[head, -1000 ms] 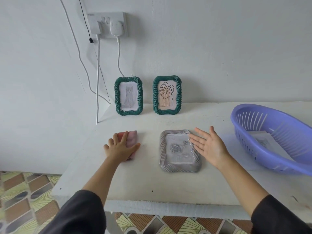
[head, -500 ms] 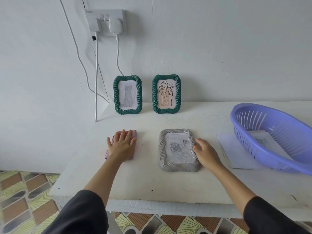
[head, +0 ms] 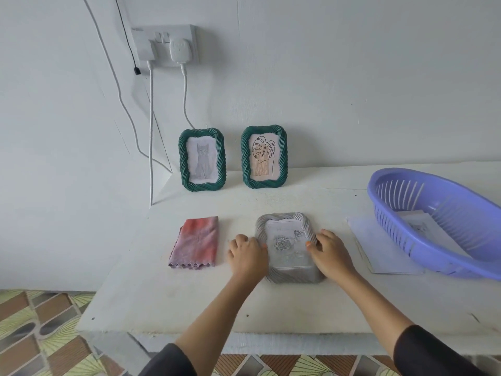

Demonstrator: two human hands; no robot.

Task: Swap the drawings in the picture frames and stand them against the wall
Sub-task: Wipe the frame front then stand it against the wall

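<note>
A grey picture frame [head: 288, 270] with a rose drawing lies flat and face up on the white table [head: 189, 305]. My left hand [head: 248, 255] grips its left edge with curled fingers. My right hand [head: 329, 253] grips its right edge, thumb on the glass. Two green frames stand against the wall: one [head: 202, 159] holds a cat drawing, the other [head: 264, 157] a leaf drawing.
A folded pink cloth [head: 196, 242] lies left of the grey frame. A purple basket [head: 433, 221] with papers inside sits at the right, and a loose sheet of paper [head: 379, 248] lies beside it. Cables hang from a wall socket [head: 165, 44] at the table's back left.
My left hand left the pink cloth and moved right to the grey frame's left edge. My right hand, open a second ago, now curls on the frame's right edge.
</note>
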